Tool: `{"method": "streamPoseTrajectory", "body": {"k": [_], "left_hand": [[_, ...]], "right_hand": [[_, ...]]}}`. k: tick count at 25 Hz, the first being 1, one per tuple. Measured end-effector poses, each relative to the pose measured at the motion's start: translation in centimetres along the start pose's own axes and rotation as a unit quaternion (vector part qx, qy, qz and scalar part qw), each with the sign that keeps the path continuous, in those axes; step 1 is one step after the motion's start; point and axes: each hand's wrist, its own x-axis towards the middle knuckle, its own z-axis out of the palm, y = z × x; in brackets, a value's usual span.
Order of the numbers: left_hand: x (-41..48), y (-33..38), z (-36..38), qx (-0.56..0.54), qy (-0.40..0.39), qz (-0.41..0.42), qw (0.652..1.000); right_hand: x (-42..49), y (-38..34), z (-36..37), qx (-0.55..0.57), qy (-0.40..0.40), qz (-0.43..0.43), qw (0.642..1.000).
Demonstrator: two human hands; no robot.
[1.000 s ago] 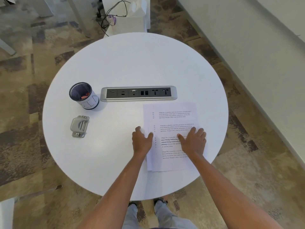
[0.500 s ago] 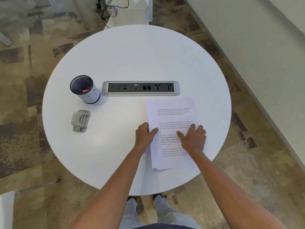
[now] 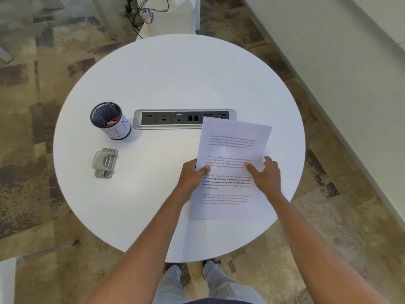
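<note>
A thin stack of printed white paper sheets is held over the right half of a round white table, its far end raised and covering the right end of the socket strip. My left hand grips the stack's left edge, thumb on top and fingers underneath. At the right edge my right hand holds the sheets the same way, thumb pressed on the printed face. A grey hole punch lies on the table's left side.
A black mesh pen cup with a white label stands left of a built-in silver socket strip. Beyond the table are a white cabinet with cables and a white wall at right. Patterned carpet surrounds the table.
Both hands went from lying flat on the sheets to gripping their side edges. The stack has lifted off the table and now overlaps the socket strip.
</note>
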Motion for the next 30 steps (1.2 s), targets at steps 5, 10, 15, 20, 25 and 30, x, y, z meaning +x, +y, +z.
{"method": "streamPoseTrajectory", "body": {"k": [5, 10, 15, 20, 25, 30], "left_hand": [[0.0, 2.1, -1.5, -0.046, -0.039, 0.038, 0.997], [0.1, 4.9, -3.2, -0.037, -0.042, 0.100, 0.993], [-0.3, 7.3, -3.9, -0.041, -0.030, 0.176, 0.983], [-0.9, 7.0, -3.8, -0.022, -0.023, 0.197, 0.980], [-1.3, 7.2, -2.7, 0.016, -0.029, 0.198, 0.980], [-0.7, 7.5, -2.4, 0.004, -0.016, 0.195, 0.981]], "right_hand": [[1.0, -0.4, -2.7, 0.292, -0.150, -0.034, 0.944], [1.9, -2.6, -5.4, 0.339, -0.142, -0.090, 0.926], [1.6, -4.9, -7.4, 0.374, -0.130, -0.168, 0.903], [0.7, -4.5, -7.3, 0.382, -0.131, -0.197, 0.893], [0.1, -4.1, -5.4, 0.354, -0.143, -0.170, 0.908], [0.4, -4.3, -5.0, 0.349, -0.120, -0.164, 0.915]]}}
